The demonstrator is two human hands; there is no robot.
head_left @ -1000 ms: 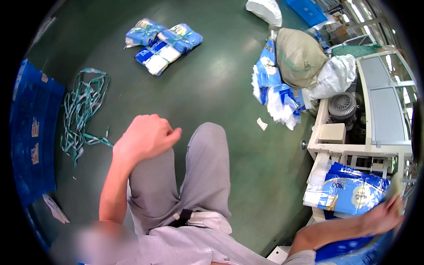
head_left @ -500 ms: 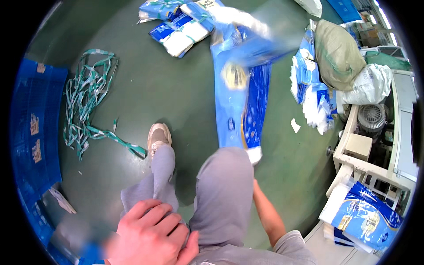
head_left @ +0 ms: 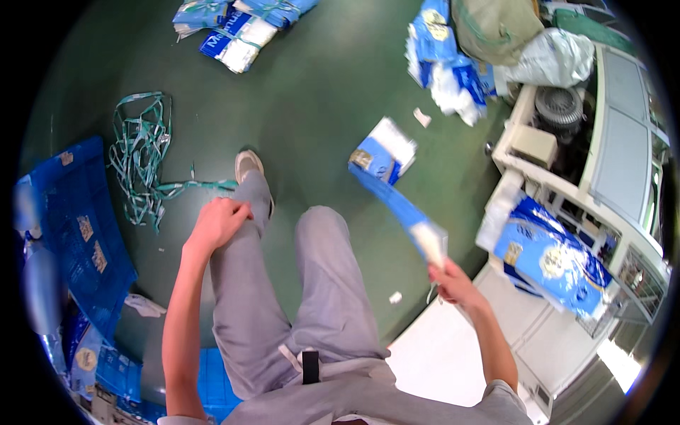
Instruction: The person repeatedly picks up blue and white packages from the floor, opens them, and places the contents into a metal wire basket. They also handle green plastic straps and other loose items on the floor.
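Observation:
My right hand (head_left: 455, 282) is closed on the white end of a blue plastic packaging bag (head_left: 398, 200), which slants down and away to the left, blurred along its length. At its far end, a small blue-and-white stack of bags (head_left: 394, 147) touches or overlaps it; I cannot tell whether they are joined. My left hand (head_left: 223, 221) rests on my left knee, holding nothing, its fingers loosely bent over the grey trouser leg.
Tied bundles of bags (head_left: 241, 39) lie far left on the green floor, above tangled green-white straps (head_left: 142, 159). A blue crate (head_left: 78, 227) stands left. At right are a machine frame (head_left: 513, 131), more bags (head_left: 556, 255) and a stuffed sack (head_left: 496, 28).
The long blue bags that lay before my right knee are gone from there. My right hand has come up into sight gripping a bag. My left hand has moved forward onto the knee.

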